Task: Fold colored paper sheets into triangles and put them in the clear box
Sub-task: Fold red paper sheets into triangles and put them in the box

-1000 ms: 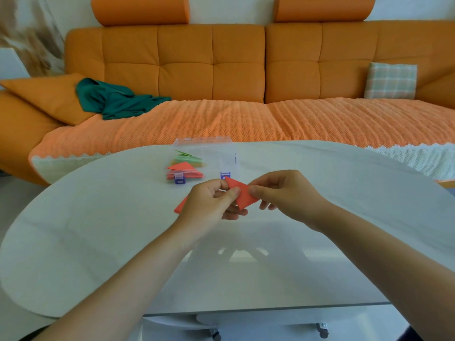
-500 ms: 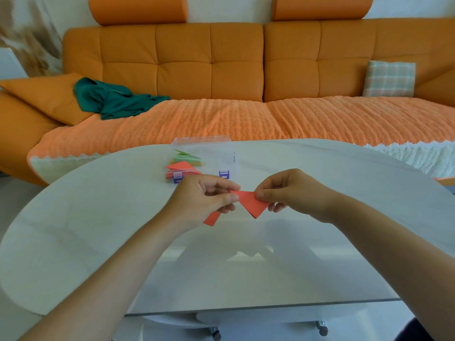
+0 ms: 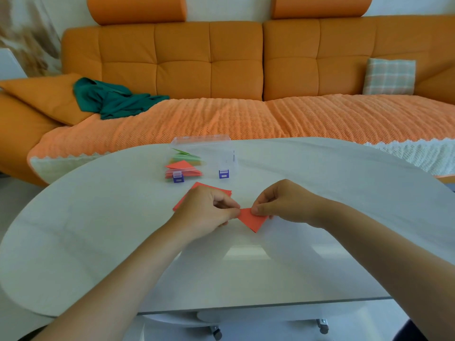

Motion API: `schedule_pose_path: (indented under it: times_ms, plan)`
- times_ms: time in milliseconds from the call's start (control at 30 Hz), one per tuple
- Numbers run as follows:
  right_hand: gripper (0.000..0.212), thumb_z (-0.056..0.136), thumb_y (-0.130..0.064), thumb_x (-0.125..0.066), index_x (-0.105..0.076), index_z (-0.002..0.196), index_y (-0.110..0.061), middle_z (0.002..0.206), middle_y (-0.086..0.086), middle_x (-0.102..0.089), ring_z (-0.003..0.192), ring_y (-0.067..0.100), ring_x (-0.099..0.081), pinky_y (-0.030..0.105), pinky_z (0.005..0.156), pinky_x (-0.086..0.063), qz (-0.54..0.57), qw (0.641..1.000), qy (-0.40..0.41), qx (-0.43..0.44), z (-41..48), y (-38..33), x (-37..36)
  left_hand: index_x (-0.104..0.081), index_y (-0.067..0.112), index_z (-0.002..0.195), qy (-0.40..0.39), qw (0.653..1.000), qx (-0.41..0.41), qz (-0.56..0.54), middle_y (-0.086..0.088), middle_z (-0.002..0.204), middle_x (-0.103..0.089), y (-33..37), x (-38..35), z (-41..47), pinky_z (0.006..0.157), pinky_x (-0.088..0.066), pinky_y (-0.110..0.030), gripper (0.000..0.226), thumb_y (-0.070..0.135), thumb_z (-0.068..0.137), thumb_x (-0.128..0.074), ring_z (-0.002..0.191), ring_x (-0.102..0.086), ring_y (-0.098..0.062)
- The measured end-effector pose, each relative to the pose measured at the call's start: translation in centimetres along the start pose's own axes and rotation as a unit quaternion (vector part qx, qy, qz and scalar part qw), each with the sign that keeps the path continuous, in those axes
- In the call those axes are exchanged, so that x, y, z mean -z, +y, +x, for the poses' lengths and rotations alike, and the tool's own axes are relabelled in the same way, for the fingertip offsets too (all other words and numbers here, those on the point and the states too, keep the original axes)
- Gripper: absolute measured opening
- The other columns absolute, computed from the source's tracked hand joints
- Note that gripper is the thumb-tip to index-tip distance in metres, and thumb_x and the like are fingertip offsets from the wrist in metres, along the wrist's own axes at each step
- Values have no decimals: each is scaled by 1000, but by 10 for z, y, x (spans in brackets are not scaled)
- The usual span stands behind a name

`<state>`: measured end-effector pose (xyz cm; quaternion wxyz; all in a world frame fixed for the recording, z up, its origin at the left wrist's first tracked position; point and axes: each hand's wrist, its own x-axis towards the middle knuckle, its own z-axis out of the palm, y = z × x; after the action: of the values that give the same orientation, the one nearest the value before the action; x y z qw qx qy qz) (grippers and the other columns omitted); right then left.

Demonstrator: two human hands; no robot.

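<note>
A folded red paper triangle [image 3: 252, 219] hangs just above the white table [image 3: 98, 230], point down. My left hand [image 3: 205, 212] pinches its left corner and my right hand [image 3: 283, 204] pinches its top right edge. Behind my left hand lies a small stack of flat red sheets [image 3: 211, 188], partly hidden by the hand. Farther back stands the clear box [image 3: 221, 148] with its lid up and two purple latches. Folded red and green triangles [image 3: 182, 166] lie in its left part.
An orange sofa [image 3: 209, 57] runs behind the table, with a green cloth [image 3: 110, 99] and a plaid cushion [image 3: 389, 76] on it. The table's near edge is straight and its far edge curves.
Both hands have come down toward the table and a little nearer me with the red paper. The paper now shows as a downward-pointing triangle. The stack behind my left hand is now visible.
</note>
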<state>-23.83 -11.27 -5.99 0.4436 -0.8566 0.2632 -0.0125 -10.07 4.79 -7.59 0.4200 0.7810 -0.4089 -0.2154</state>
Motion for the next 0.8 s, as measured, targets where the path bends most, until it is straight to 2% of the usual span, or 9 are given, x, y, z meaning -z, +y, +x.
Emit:
schedule_pose_path:
  times_ms: [100, 233, 300, 367, 433, 533, 567, 667, 800]
  plan:
    - [9, 84, -28, -76, -77, 76, -27, 78, -10, -74, 70, 2, -61, 15, 63, -48, -47, 999, 7, 13, 1, 2, -3, -79, 24, 82, -13, 998, -16, 64, 14, 73, -73, -2, -4, 0, 60, -43, -6, 6, 19, 83, -77, 65, -62, 8]
    - [8, 86, -37, -71, -73, 80, -32, 79, -17, -68, 77, 2, -61, 17, 68, -47, -168, 985, 23, 26, 3, 2, -12, -77, 24, 84, -26, 992, -36, 120, 12, 77, -72, -5, -9, 2, 63, -44, -9, 8, 18, 84, -73, 69, -63, 6]
    - [8, 84, -41, -71, -72, 82, -34, 84, -18, -67, 83, 4, -62, 22, 75, -51, -199, 979, 34, 34, 4, 1, -14, -77, 24, 86, -29, 984, -49, 166, 13, 78, -70, -5, -10, 3, 63, -44, -10, 8, 18, 85, -71, 69, -61, 4]
    - [8, 83, -44, -71, -71, 85, -36, 88, -17, -66, 84, 5, -61, 25, 78, -51, -234, 970, 48, 50, 3, 1, -16, -76, 24, 89, -33, 976, -62, 206, 13, 83, -69, -4, -10, 4, 69, -48, -16, 9, 20, 86, -68, 77, -61, 0]
    - [10, 82, -46, -70, -70, 87, -38, 92, -16, -62, 87, 6, -59, 27, 81, -49, -261, 961, 62, 65, 3, 2, -18, -75, 24, 90, -30, 969, -81, 231, 12, 88, -64, -5, -10, 5, 70, -44, -15, 10, 21, 87, -66, 83, -57, -4]
    - [12, 80, -48, -72, -71, 86, -38, 92, -15, -62, 88, 5, -59, 29, 84, -50, -238, 967, 63, 59, 3, 4, -18, -72, 24, 91, -8, 956, -142, 257, 9, 94, -53, -9, -12, 5, 70, -31, -12, 8, 18, 87, -68, 88, -43, -6]
    - [12, 80, -48, -72, -71, 85, -37, 91, -15, -62, 88, 5, -59, 30, 84, -50, -228, 970, 63, 55, 3, 5, -19, -72, 23, 90, -5, 952, -173, 251, 9, 93, -50, -11, -14, 4, 72, -31, -10, 12, 13, 86, -68, 88, -41, -5]
    - [8, 78, -42, -73, -73, 82, -35, 91, -12, -64, 87, 6, -61, 33, 85, -53, -207, 974, 70, 53, 4, 6, -21, -74, 20, 85, -22, 943, -255, 212, 6, 89, -58, -18, -22, -2, 75, -32, -4, 31, -7, 80, -58, 84, -45, -3]
    - [6, 78, -39, -73, -74, 82, -34, 92, -11, -63, 87, 7, -61, 32, 83, -54, -185, 978, 72, 55, 4, 8, -23, -77, 20, 95, -41, 932, -290, 216, 6, 93, -66, -24, -25, -8, 80, -42, -18, 39, -7, 80, -53, 90, -56, -11]
